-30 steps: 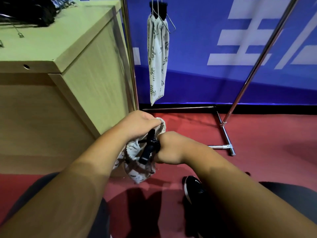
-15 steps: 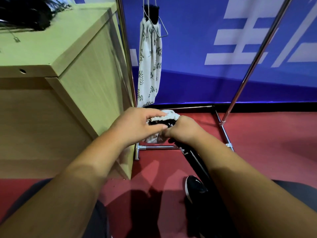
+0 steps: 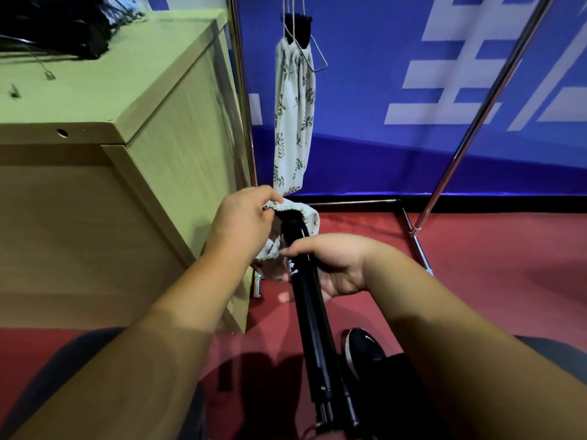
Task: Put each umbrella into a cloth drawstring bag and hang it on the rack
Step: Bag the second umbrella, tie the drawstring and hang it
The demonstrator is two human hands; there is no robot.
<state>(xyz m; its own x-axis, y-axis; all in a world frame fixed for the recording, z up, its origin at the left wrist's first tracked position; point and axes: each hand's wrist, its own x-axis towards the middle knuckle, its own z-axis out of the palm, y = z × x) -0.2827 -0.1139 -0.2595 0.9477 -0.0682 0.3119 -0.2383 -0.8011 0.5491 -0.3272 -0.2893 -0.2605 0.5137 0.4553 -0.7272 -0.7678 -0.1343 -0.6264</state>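
Fabric of the leaf-print drawstring bag is mostly bunched behind the left hand; only its gathered mouth and a crumpled fold under the wrist show. The folded black umbrella has its far end hidden inside that mouth. Its near end merges into dark clothing at the bottom edge and is hard to make out.

The left hand pinches the bag's rim, knuckles up. The right hand is clenched round the umbrella just below the bag, thumb lying across the top.

Behind them, a second filled bag hangs on the metal rack, its cords cut off at the top. On the wooden cabinet, a dark heap is blurred and cropped.
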